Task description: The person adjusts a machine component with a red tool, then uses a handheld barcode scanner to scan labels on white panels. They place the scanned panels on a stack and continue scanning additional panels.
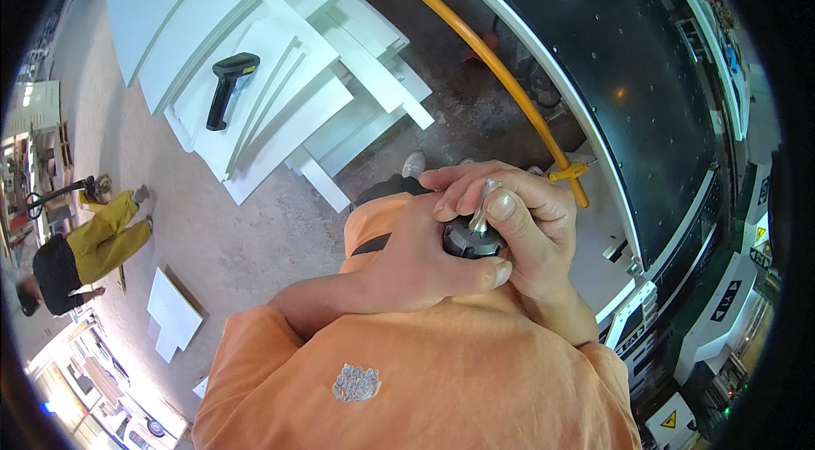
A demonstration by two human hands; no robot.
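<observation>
Close to the front of my orange shirt, my left hand (412,259) is wrapped round a dark, notched round collet nut (469,243). A shiny metal router bit (481,212) with a twisted shape stands up out of its middle. My right hand (539,225) closes on that bit, the thumb on one side and the fingers curled over from the far side. Its fingertips reach across to the back of my left hand. Whatever lies below the nut is hidden by my left hand and the shirt.
White panels (297,51) lie stacked at the far left, with a black handheld scanner (226,92) on them. A yellow bar (475,42) borders a large black machine table (628,68) on the right. Another person (72,259) stands at the left. A white offcut (172,316) is nearer me.
</observation>
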